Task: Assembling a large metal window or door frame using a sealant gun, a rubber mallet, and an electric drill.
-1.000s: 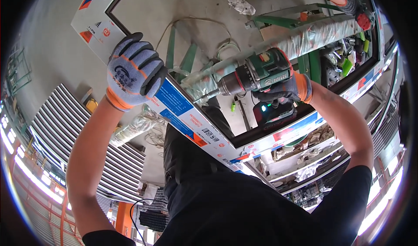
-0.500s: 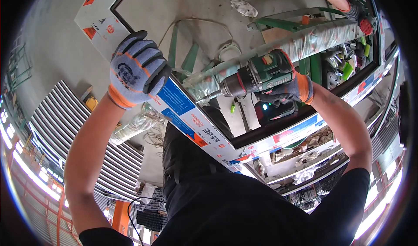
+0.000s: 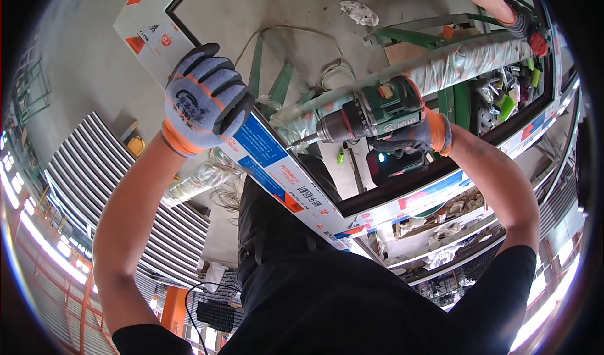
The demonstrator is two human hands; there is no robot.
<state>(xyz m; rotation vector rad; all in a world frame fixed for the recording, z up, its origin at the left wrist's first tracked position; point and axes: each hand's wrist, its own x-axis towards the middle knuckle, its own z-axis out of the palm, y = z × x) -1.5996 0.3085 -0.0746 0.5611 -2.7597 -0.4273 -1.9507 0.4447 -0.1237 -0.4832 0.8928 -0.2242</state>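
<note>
A rectangular metal frame (image 3: 296,190), covered in printed white, blue and orange protective film, lies across in front of my body. My left hand (image 3: 204,100), in a grey-blue glove with orange trim and dark fingertips, is closed over its left side. In my gloved right hand (image 3: 418,133) is a green and black cordless drill (image 3: 371,111), held by its grip and pointing left. The bit's tip is at the inner edge of the frame's left side; whether it has entered the metal cannot be seen. A small light glows near the drill's battery.
A plastic-wrapped long bar (image 3: 434,66) crosses beneath the frame on green stands (image 3: 462,103). At the far right, another person's gloved hand (image 3: 521,25) is by a red-ended tool (image 3: 538,44). Striped profiles (image 3: 126,191) are stacked at left; crumpled plastic (image 3: 358,13) lies on the floor.
The frame, both my hands and the drill appear slightly further right, along with the surroundings. Both hands keep their hold, and the bit stays at the frame's edge.
</note>
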